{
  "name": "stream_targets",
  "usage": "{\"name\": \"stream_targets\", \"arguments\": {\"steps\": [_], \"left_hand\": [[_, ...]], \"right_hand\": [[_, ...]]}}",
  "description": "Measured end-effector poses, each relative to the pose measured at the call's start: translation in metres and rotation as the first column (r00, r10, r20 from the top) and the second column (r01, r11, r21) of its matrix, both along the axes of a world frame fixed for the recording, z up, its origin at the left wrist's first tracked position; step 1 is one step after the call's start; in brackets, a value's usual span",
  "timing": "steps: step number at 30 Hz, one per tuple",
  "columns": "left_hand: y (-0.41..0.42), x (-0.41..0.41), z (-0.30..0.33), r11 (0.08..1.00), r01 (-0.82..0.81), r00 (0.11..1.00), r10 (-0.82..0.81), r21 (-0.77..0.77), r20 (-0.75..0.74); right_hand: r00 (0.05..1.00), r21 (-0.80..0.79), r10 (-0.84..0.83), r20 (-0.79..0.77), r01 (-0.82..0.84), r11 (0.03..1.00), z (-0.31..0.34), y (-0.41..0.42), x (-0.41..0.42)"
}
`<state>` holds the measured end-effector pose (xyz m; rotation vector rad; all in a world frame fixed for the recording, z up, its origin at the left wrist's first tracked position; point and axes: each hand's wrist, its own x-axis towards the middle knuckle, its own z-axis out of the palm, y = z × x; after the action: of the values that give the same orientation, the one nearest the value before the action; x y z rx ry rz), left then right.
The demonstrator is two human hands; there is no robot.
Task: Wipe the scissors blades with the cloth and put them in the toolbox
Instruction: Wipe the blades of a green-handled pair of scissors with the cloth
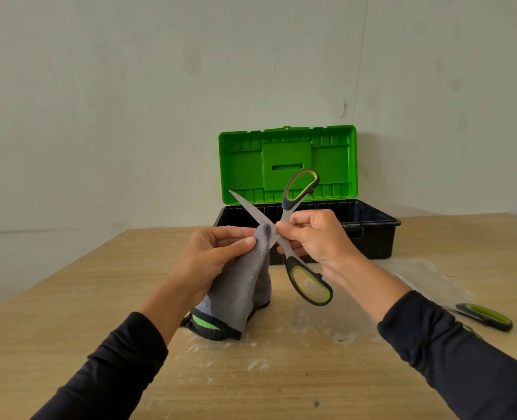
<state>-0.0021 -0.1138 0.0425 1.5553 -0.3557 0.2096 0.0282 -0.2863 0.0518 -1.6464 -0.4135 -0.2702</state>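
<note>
I hold a pair of scissors [300, 189] with grey and lime-green handles, spread wide open above the table. My right hand [314, 234] grips them at the pivot, one handle up, the other down. My left hand [211, 256] pinches a grey cloth [239, 286] around one blade close to the pivot; the bare blade tip points up and left. The cloth hangs down to the table. Behind stands the toolbox [372, 234], a black tub with its green lid upright and open.
A knife [481, 315] with a matching green and black handle lies on the wooden table [69, 313] at the right, blade pointing away. White dust smears mark the tabletop in front of me. A pale wall rises behind the toolbox.
</note>
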Motion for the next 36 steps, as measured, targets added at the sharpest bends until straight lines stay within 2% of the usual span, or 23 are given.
{"name": "stream_targets", "arguments": {"steps": [4, 8, 11, 14, 19, 21, 24, 25, 27, 29, 31, 34, 36], "left_hand": [[-0.005, 0.002, -0.002, 0.993, -0.109, 0.994, 0.110, 0.055, -0.017], [-0.011, 0.003, -0.004, 0.952, -0.231, 0.973, 0.219, 0.201, 0.079], [-0.014, 0.005, -0.006, 0.947, -0.200, 0.979, 0.185, 0.252, 0.084], [-0.010, 0.005, -0.004, 0.948, -0.128, 0.992, 0.126, 0.293, 0.025], [0.003, 0.002, -0.003, 0.940, -0.046, 0.998, 0.061, 0.339, -0.034], [0.006, 0.004, -0.001, 0.948, -0.177, 0.983, 0.183, 0.265, 0.001], [0.007, 0.009, 0.002, 0.897, -0.438, 0.898, 0.440, -0.062, 0.028], [0.006, 0.008, 0.003, 0.870, -0.474, 0.872, 0.485, -0.137, 0.064], [-0.001, 0.006, 0.002, 0.844, -0.519, 0.812, 0.536, -0.136, 0.231], [-0.008, 0.003, -0.002, 0.833, -0.551, 0.752, 0.517, -0.039, 0.409], [-0.012, 0.002, -0.007, 0.803, -0.591, 0.712, 0.476, 0.075, 0.515], [-0.010, 0.003, -0.009, 0.727, -0.659, 0.650, 0.421, 0.193, 0.632], [-0.008, 0.004, -0.007, 0.717, -0.660, 0.649, 0.394, 0.224, 0.651]], "right_hand": [[0.998, 0.026, -0.052, 0.035, 0.051, 0.998, -0.007, 0.008, 0.001], [0.997, 0.026, -0.069, 0.019, 0.069, 0.997, -0.011, 0.011, 0.002], [0.998, 0.004, -0.057, 0.008, 0.057, 0.998, -0.009, 0.007, 0.002], [0.999, -0.044, -0.034, 0.011, 0.034, 0.998, -0.006, 0.003, 0.001], [0.999, 0.002, -0.037, -0.022, 0.037, 0.999, 0.008, -0.016, 0.001], [0.997, -0.011, -0.076, 0.028, 0.076, 0.997, 0.012, -0.026, 0.006], [0.980, -0.101, -0.165, 0.115, 0.177, 0.979, 0.003, -0.023, 0.009], [0.977, -0.127, -0.166, 0.133, 0.183, 0.975, -0.001, -0.017, 0.010], [0.979, -0.179, -0.116, 0.165, 0.145, 0.973, -0.006, -0.004, 0.008], [0.976, -0.245, -0.080, 0.203, 0.130, 0.961, -0.007, 0.005, 0.007], [0.975, -0.291, -0.052, 0.217, 0.116, 0.950, -0.007, 0.008, 0.006], [0.981, -0.296, 0.000, 0.194, 0.058, 0.953, -0.009, 0.006, 0.004], [0.983, -0.271, 0.033, 0.183, 0.018, 0.962, -0.010, 0.005, 0.005]]}}
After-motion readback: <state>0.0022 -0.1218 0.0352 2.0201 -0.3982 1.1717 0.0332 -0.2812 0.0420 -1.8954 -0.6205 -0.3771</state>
